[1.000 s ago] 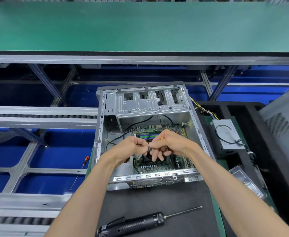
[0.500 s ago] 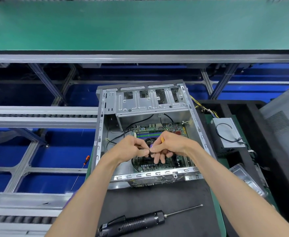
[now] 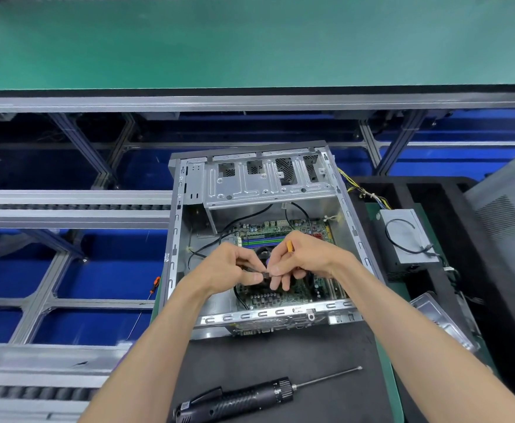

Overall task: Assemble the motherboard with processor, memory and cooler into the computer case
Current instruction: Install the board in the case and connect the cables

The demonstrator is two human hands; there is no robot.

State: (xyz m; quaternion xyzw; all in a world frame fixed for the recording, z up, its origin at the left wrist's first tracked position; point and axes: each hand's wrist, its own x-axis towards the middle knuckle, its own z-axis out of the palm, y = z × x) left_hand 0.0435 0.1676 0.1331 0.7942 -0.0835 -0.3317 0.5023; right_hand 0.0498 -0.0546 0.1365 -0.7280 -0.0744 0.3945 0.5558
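The open silver computer case (image 3: 175, 239) lies on a black mat, with the green motherboard (image 3: 299, 293) seated inside it. The dark cooler fan is mostly hidden under my hands. My left hand (image 3: 232, 267) pinches a small black cable connector (image 3: 266, 274) above the board. My right hand (image 3: 303, 259) meets it from the right, fingertips on the same connector, with a small orange piece (image 3: 289, 246) held in its curled fingers. Black cables (image 3: 244, 219) run across the case interior.
A black electric screwdriver (image 3: 244, 396) lies on the black mat (image 3: 326, 346) in front of the case. A grey power supply (image 3: 402, 236) with wires sits to the right, a clear plastic tray (image 3: 442, 323) below it. A small orange-handled screwdriver (image 3: 155, 284) lies at the left. A green conveyor (image 3: 250, 41) runs behind.
Both hands have stayed together over the board, with only small finger shifts on the connector. The view has drifted slightly.
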